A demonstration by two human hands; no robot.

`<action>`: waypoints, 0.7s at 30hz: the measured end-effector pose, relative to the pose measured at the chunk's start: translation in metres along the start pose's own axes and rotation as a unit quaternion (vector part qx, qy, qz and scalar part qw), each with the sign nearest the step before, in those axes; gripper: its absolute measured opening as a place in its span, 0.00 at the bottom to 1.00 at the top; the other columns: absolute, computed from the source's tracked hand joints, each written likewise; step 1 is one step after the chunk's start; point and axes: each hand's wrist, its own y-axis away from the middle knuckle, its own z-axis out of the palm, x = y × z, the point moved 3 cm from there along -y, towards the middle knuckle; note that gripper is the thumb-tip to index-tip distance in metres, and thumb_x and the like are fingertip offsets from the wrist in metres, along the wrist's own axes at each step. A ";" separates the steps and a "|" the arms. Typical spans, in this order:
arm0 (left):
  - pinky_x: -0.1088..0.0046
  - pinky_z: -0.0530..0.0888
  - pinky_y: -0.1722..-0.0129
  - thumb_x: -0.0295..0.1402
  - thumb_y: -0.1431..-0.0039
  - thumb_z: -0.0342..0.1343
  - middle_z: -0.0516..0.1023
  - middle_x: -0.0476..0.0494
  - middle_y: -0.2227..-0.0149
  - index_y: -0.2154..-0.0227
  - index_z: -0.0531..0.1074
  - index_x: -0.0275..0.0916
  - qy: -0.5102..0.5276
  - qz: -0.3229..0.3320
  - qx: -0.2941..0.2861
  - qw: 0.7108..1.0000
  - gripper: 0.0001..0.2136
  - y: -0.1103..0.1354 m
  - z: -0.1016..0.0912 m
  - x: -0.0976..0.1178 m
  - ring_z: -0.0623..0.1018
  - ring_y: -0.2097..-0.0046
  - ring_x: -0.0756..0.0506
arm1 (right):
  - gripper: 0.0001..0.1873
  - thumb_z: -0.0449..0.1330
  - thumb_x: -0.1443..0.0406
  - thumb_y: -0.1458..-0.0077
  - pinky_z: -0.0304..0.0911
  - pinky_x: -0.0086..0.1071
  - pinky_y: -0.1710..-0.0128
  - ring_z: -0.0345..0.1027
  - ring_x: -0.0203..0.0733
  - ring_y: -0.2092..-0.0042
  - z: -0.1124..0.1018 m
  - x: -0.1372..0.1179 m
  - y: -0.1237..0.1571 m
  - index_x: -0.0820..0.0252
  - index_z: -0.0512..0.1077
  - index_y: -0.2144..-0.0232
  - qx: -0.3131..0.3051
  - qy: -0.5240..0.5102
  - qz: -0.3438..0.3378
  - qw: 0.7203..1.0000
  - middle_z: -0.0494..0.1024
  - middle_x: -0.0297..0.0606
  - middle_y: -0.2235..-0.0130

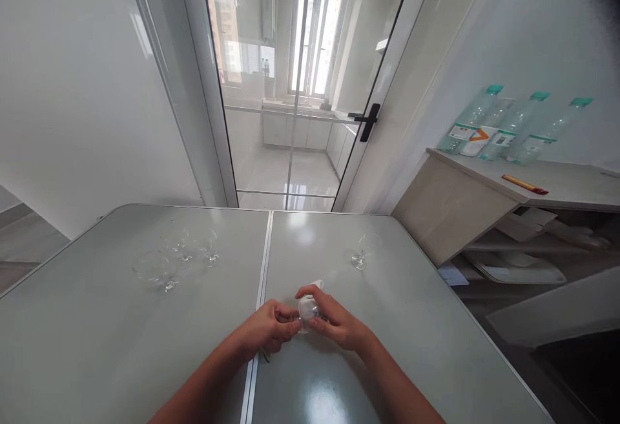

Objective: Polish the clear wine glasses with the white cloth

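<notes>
Near the middle of the table, both my hands are around a small clear glass [308, 307]. My left hand [271, 330] is closed, its thumb and fingertips pinching the glass's edge from the left. My right hand [336, 320] curls round the other side, thumb below and fingers above. Something white, like a cloth or tissue [318, 284], shows past the right fingers; most of it is hidden. Beyond my right hand a clear stemmed glass [359, 260] stands on the table. A small dark object lies partly hidden beneath my left hand, too little visible to name.
Several clear stemmed glasses stand at the left, among them a near one [169, 284] and one further right [211, 257]. A metal seam [265, 256] divides the grey table [213, 385]. At right, a wooden shelf [469, 181] bears several bottles [506, 130] and a red-yellow packet [524, 184].
</notes>
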 end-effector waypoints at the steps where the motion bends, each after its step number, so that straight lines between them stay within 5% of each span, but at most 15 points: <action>1: 0.75 0.45 0.80 0.49 0.46 0.65 0.54 0.58 0.79 0.70 0.75 0.35 0.001 -0.007 -0.006 1.000 0.18 0.000 0.000 -0.001 0.49 0.80 0.56 | 0.24 0.54 0.48 0.34 0.54 0.32 0.63 0.58 0.38 0.66 0.001 -0.001 -0.001 0.55 0.64 0.45 -0.007 0.005 0.007 1.000 0.67 0.30 0.67; 5: 0.75 0.50 0.77 0.46 0.46 0.64 0.56 0.56 0.79 0.73 0.74 0.35 -0.088 0.058 0.053 0.993 0.16 -0.001 0.007 0.003 0.54 0.77 0.54 | 0.22 0.53 0.46 0.33 0.55 0.32 0.62 0.60 0.38 0.65 -0.002 -0.006 -0.003 0.56 0.66 0.50 0.026 -0.056 0.056 0.997 0.69 0.31 0.67; 10: 0.74 0.54 0.71 0.35 0.45 0.61 0.56 0.55 0.78 0.71 0.76 0.37 -0.258 0.126 0.167 0.943 0.07 0.005 0.023 0.017 0.57 0.72 0.51 | 0.20 0.55 0.47 0.35 0.57 0.30 0.65 0.61 0.38 0.66 -0.006 -0.010 0.000 0.54 0.68 0.52 0.103 -0.198 0.140 0.965 0.70 0.32 0.67; 21: 0.74 0.55 0.70 0.34 0.44 0.59 0.64 0.54 0.77 0.66 0.77 0.39 -0.390 0.112 0.207 0.890 0.06 0.005 0.021 0.014 0.61 0.73 0.50 | 0.23 0.56 0.46 0.37 0.60 0.30 0.69 0.64 0.39 0.69 -0.005 -0.002 -0.003 0.57 0.72 0.53 0.157 -0.331 0.185 0.912 0.70 0.33 0.71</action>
